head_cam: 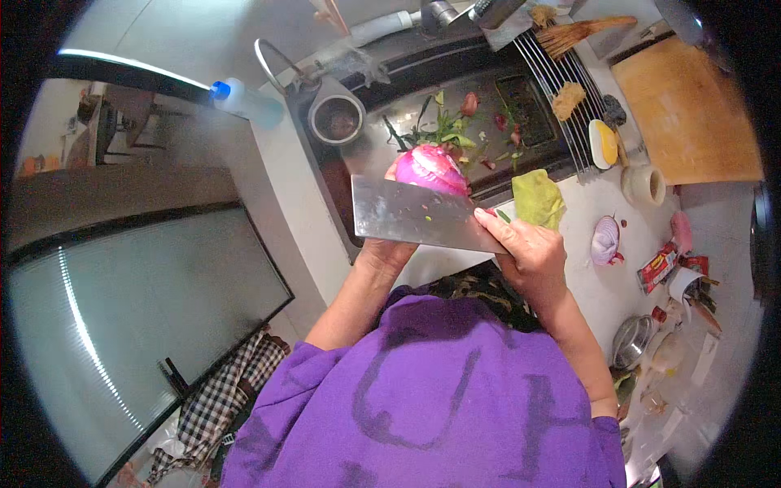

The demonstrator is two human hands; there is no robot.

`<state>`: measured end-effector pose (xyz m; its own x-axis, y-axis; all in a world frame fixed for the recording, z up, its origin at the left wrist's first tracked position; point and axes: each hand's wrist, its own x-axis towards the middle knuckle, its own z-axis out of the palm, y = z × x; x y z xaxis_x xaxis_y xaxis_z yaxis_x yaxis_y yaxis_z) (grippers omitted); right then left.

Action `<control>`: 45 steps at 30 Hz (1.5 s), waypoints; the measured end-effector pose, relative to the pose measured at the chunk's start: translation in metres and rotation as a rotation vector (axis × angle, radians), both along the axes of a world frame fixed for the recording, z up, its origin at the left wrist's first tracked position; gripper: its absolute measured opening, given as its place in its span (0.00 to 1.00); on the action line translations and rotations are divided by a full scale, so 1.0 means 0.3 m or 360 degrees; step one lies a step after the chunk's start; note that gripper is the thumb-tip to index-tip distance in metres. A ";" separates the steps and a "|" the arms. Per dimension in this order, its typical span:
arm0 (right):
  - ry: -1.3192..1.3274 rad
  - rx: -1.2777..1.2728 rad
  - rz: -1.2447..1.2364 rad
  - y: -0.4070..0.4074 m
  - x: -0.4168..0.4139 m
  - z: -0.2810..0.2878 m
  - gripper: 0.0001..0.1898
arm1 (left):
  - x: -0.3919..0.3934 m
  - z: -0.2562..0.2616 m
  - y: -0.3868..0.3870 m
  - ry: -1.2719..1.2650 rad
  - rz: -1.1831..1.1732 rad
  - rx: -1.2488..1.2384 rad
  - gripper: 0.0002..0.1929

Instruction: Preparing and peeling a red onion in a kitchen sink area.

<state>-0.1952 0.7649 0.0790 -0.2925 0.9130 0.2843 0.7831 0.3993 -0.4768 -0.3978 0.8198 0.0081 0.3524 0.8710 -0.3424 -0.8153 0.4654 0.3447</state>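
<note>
My left hand (390, 249) holds a red onion (430, 169) over the near edge of the sink; the cleaver hides most of its fingers. A wide cleaver blade (415, 213), with small green and pink bits on it, lies across the near side of the onion. My right hand (528, 250) grips the cleaver at its right end, fingertips on the blade. The handle is hidden. Flower or vegetable scraps (454, 131) lie in the steel sink. To the right, a cut piece of red onion (606, 240) rests on the white counter.
A yellow-green cloth (538, 198) lies by the sink's near right edge. Beyond are a wire rack (558, 91) with sponges, a wooden board (689, 116) and a small jar (644, 185). A steel bowl (633, 341) stands right. A bottle (247, 104) stands left.
</note>
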 end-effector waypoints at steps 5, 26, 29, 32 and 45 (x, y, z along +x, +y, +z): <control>0.0001 0.0120 0.0050 0.017 -0.032 -0.028 0.22 | -0.031 -0.002 -0.012 0.0054 0.0072 0.0100 0.25; 0.0099 -0.0028 0.0086 0.037 0.033 -0.198 0.26 | -0.061 0.022 -0.074 0.0237 0.0218 -0.0232 0.25; -0.0161 -0.0357 -0.0231 0.023 0.111 -0.260 0.26 | -0.061 0.110 -0.046 0.0271 0.0173 -0.0107 0.30; -0.0009 -0.0474 -0.0377 0.030 0.096 -0.209 0.24 | -0.055 0.117 -0.036 0.0448 0.0185 0.0123 0.34; -0.0100 -0.0065 0.0195 0.066 -0.068 0.029 0.28 | -0.048 0.044 -0.056 0.0563 0.0361 0.0231 0.25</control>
